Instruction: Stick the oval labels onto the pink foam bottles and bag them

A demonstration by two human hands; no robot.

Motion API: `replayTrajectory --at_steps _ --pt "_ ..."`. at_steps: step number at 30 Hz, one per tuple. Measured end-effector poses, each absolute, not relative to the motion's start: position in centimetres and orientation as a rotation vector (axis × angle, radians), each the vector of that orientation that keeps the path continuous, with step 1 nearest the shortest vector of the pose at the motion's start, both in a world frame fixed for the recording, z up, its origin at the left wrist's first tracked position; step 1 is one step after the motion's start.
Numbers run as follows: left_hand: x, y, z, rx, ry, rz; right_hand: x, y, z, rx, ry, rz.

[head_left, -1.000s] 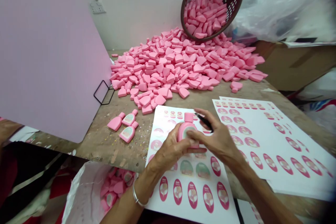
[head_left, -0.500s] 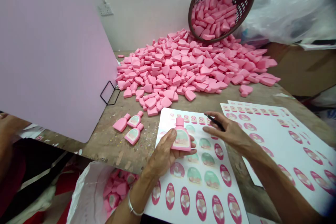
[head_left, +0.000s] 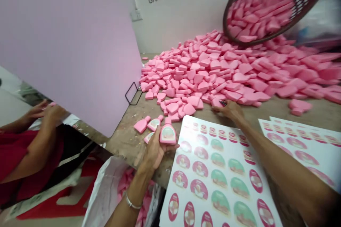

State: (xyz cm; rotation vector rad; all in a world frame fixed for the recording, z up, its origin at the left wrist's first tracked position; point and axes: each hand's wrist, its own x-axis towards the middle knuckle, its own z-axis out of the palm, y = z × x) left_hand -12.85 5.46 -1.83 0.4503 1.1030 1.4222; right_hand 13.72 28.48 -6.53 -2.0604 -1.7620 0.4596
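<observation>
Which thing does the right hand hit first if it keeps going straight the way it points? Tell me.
The pile of pink pieces. The fingers of the right hand point at its near edge and look almost against one piece, though depth is hard to judge.

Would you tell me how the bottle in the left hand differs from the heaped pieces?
The pink bottle in the left hand is labelled, while the pink pieces in the heap look bare. The bottle has a narrow neck; the pieces show none. The bottle is held upright; the pieces lie jumbled. Both are the same pink.
</observation>
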Motion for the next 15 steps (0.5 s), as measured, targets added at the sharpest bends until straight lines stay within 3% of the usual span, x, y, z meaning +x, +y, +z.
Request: replayTrajectory --at_steps 7,15 --pt "-12.5 4.9 -1.0 0.383 0.941 1.361 14.2 24.9 -5.0 -2.090 -1.877 0.424" --pt "-12.0 4.3 -1.3 0.401 0.913 1.362 14.0 14.8 -2.3 -1.971 -1.973 0.495"
